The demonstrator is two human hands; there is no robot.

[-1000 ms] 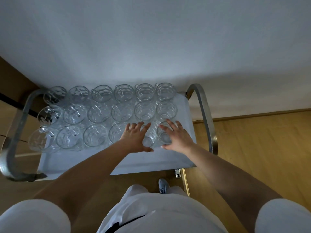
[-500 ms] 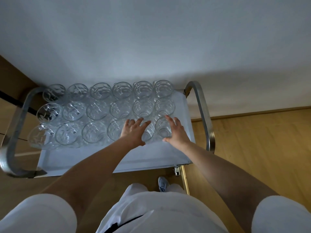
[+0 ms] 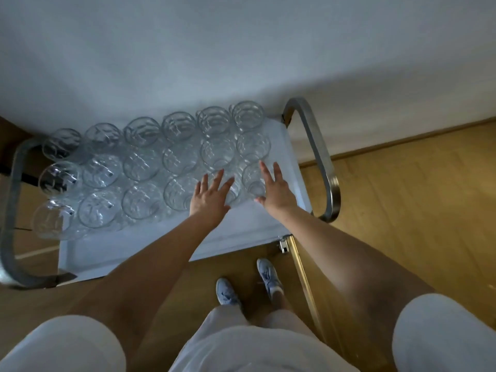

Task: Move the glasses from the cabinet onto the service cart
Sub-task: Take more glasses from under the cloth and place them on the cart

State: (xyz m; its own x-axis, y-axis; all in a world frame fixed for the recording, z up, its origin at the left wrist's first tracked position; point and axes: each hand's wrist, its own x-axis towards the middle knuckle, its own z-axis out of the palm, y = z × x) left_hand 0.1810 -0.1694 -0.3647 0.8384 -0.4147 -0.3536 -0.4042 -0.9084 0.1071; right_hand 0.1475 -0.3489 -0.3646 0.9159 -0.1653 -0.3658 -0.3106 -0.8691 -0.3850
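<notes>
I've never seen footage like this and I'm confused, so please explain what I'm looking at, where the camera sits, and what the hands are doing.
No machine here: a person wears a camera on the head, looking down, so you see their own arms and shoes. In front stands a service cart with metal handles at both ends, against a pale wall. On its top stand glasses, three rows of six. The left hand and the right hand reach with straight fingers to the right end of the nearest row. Neither hand grips anything.
</notes>
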